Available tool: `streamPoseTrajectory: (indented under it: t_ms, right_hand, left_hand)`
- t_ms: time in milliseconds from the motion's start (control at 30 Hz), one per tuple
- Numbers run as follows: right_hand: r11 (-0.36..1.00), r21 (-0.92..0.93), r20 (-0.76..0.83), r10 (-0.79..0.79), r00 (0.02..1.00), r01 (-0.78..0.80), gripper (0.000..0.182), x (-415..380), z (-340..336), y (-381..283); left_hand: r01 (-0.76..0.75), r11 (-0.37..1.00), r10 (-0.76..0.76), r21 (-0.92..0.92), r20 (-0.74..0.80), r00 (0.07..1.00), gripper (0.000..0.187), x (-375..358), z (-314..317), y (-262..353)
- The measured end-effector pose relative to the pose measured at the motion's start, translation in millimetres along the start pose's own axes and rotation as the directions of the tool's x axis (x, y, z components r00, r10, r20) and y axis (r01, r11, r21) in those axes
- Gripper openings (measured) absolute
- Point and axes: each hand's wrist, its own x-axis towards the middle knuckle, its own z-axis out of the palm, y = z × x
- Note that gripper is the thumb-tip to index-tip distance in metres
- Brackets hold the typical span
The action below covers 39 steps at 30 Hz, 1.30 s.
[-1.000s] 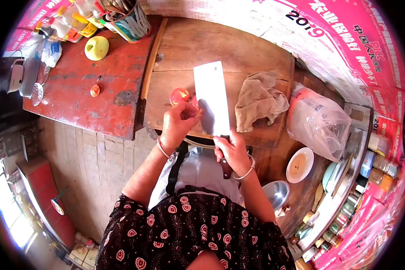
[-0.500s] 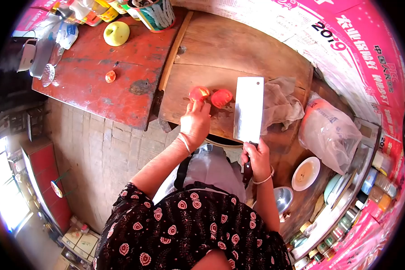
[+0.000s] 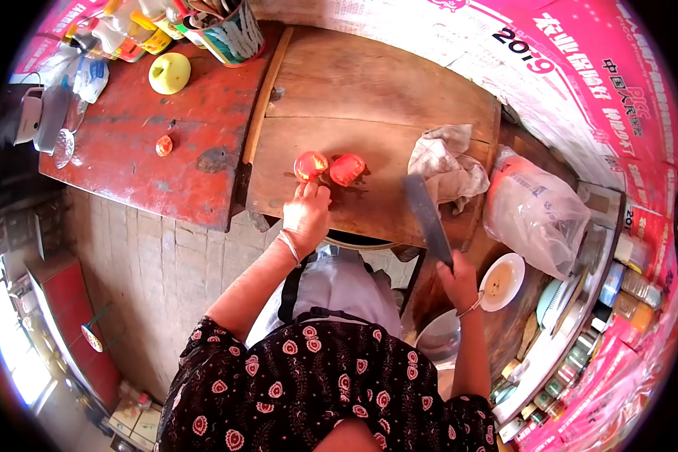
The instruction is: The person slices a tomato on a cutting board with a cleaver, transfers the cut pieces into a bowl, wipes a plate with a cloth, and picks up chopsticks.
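Observation:
On the wooden board (image 3: 369,98) lie two red tomato halves side by side, a left tomato half (image 3: 310,166) and a right tomato half (image 3: 347,170). My left hand (image 3: 306,220) is closed, its bent fingertips against the near edge of the left half. The undersides of those fingers are hidden. My right hand (image 3: 459,280) grips a cleaver (image 3: 428,218) by its handle, the blade tilted nearly edge-on and pointing away from me. Just beyond the blade is a crumpled cloth (image 3: 448,166).
A red table (image 3: 166,169) at left holds a yellow-green apple (image 3: 169,73), a small tomato piece (image 3: 164,145), bottles and a utensil can (image 3: 230,34). At right are a plastic bag (image 3: 539,211), a white bowl (image 3: 502,282), a metal bowl (image 3: 438,339) and several jars.
The cleaver has turned from broad side up to nearly edge-on, and my right hand has moved right with it. My left fingers have drawn back slightly toward me. The view has shifted.

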Motion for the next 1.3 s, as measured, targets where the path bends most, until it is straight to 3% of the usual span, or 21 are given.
streamPoseTrajectory:
  t_ms: [133,200,300,333,400,467,533,567,600,667,700,733,833,900,967,1167,1300]
  right_hand:
    - [0.993,-0.108,-0.073,-0.056,0.996,0.048,0.016,33.9,-16.6,4.6]
    - [0.967,-0.223,-0.113,-0.150,0.982,0.122,0.017,55.4,-21.9,11.0]
    - [0.929,-0.321,-0.260,-0.273,0.926,0.183,0.018,93.2,-24.2,25.3]
    - [0.889,-0.401,-0.324,-0.362,0.874,0.220,0.018,107.3,-24.0,33.3]
    - [0.854,-0.511,-0.321,-0.298,0.899,0.101,0.019,131.6,-29.7,36.3]
    - [0.946,-0.313,-0.365,-0.198,0.910,0.080,0.020,133.3,-27.7,16.3]
    - [0.982,-0.180,-0.368,-0.128,0.921,0.065,0.021,125.9,-22.0,-12.5]
    - [0.978,-0.191,-0.286,0.024,0.958,-0.081,0.022,111.8,-25.3,-52.8]
    - [0.991,-0.137,-0.292,-0.038,0.956,-0.003,0.023,108.1,-11.0,-45.5]
    - [0.984,-0.094,-0.291,-0.171,0.942,0.149,0.022,93.5,11.1,-49.9]
    - [0.995,-0.036,-0.212,-0.097,0.972,0.091,0.019,85.1,15.5,-61.7]
    - [0.992,0.014,-0.200,-0.119,0.973,0.124,0.016,78.8,23.0,-63.3]
    - [0.985,0.149,-0.157,-0.063,0.986,0.087,0.015,64.7,38.3,-64.0]
    - [0.968,0.243,-0.143,-0.021,0.989,0.056,0.016,56.8,39.3,-69.7]
    - [0.975,0.214,-0.167,-0.029,0.986,0.064,0.016,51.9,43.0,-63.1]
    - [0.980,0.196,-0.169,-0.006,0.986,0.040,0.016,35.0,45.2,-61.2]
    - [0.994,0.027,-0.152,-0.101,0.983,0.106,0.019,28.6,46.6,-61.5]
  left_hand:
    - [-0.068,0.998,0.067,-0.015,-0.091,0.994,0.010,-0.3,-15.8,-12.4]
    - [-0.127,0.990,0.140,0.065,-0.271,0.952,0.012,4.9,-35.0,-29.6]
    - [0.039,0.960,0.087,0.278,-0.425,0.901,0.010,11.5,-62.8,-86.1]
    - [0.152,0.942,0.016,0.299,-0.492,0.870,0.007,15.6,-77.0,-98.5]
    - [0.381,0.895,-0.232,0.231,-0.490,0.840,0.010,15.7,-98.1,-140.2]
    - [0.366,0.828,-0.092,0.424,-0.542,0.836,0.019,15.8,-110.4,-146.7]
    - [0.271,0.910,-0.116,0.313,-0.435,0.893,0.030,18.2,-114.2,-115.1]
    - [0.238,0.945,-0.146,0.226,-0.361,0.921,0.032,18.7,-107.4,-89.5]
    - [0.211,0.968,-0.167,0.134,-0.284,0.944,0.034,18.9,-98.4,-66.4]
    - [-0.114,0.992,0.122,0.058,-0.152,0.981,0.045,13.6,-59.2,-42.5]
    - [-0.163,0.983,0.171,0.089,-0.090,0.981,0.050,17.9,-51.3,-18.3]
    - [-0.214,0.970,0.218,0.116,-0.025,0.976,0.054,22.6,-45.7,3.3]
    - [-0.266,0.896,0.292,0.355,-0.020,0.956,0.054,40.4,-31.2,27.0]
    - [-0.290,0.860,0.309,0.420,0.024,0.951,0.049,47.2,-18.2,22.5]
    - [-0.327,0.828,0.333,0.456,0.070,0.940,0.043,50.2,-5.1,16.5]
    - [-0.458,0.824,0.446,0.333,0.115,0.887,0.032,45.5,6.3,32.9]
    - [-0.336,0.937,0.318,0.096,0.163,0.934,0.047,37.4,14.6,43.7]
